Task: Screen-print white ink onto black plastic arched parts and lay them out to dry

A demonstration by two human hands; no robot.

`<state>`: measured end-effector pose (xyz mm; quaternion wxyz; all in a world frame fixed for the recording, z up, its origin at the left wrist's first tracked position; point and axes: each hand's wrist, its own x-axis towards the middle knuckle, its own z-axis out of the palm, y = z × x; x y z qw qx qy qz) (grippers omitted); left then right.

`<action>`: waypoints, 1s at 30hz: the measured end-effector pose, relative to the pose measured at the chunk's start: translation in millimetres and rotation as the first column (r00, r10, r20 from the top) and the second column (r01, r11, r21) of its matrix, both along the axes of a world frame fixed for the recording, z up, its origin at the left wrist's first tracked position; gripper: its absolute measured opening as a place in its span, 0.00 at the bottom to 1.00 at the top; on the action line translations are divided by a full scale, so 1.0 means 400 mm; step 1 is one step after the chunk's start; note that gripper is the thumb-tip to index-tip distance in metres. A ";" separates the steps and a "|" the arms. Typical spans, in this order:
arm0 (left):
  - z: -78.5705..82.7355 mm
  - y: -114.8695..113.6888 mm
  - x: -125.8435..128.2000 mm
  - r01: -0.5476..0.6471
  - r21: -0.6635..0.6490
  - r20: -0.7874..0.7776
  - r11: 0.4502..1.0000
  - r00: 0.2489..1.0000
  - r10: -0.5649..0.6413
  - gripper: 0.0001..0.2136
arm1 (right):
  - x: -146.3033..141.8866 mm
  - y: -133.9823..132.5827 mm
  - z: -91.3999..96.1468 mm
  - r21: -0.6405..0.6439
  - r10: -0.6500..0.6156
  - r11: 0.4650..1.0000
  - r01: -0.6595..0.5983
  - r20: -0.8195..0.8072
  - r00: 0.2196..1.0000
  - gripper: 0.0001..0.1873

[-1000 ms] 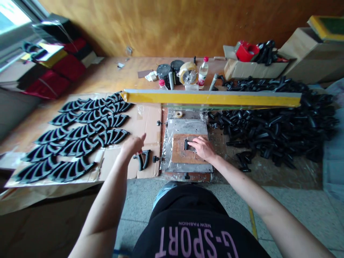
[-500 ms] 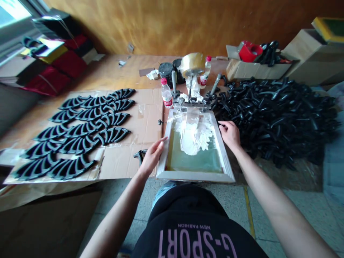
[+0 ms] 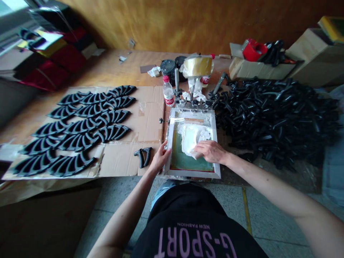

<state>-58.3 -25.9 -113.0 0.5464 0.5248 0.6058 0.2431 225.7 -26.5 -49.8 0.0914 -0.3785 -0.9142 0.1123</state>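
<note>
In front of me lies a screen-printing frame with a pale rim and green mesh, smeared with thick white ink. My left hand grips its left rim. Over the mesh, my right hand is closed on a small scraper, mostly hidden by the fingers, at the ink's lower edge. Just left of my left hand, a pair of black curved plastic parts lies on the cardboard. Metal hinge clamps hold the frame's far side.
Rows of black curved parts cover the cardboard at left. A big heap of black parts is at right. Behind the frame stand a bottle, dark jars and a tape roll. An open carton sits at back right.
The frame has come down flatter. My right hand has left its right rim, moved left over the mesh and taken the scraper from the ink. My left hand stays at the left rim.
</note>
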 end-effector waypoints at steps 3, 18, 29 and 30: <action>0.005 -0.004 0.004 -0.026 -0.006 0.027 1.000 0.999 0.026 0.33 | -0.007 0.000 -0.003 0.061 -0.115 0.991 0.116 -0.013 0.993 0.07; 0.188 0.009 -0.001 -0.093 0.003 0.197 0.996 0.976 0.090 0.31 | 0.025 0.188 0.099 0.099 -0.500 0.834 0.543 -0.281 0.819 0.31; 0.403 0.184 0.137 -0.398 0.206 0.688 0.894 0.709 0.157 0.23 | 0.136 0.050 -0.125 -0.168 -0.674 0.734 0.658 -0.062 0.736 0.16; 0.381 0.169 0.148 -0.418 0.169 0.695 0.893 0.693 0.193 0.23 | 0.091 0.027 -0.139 -0.159 -0.638 0.760 0.630 0.001 0.770 0.14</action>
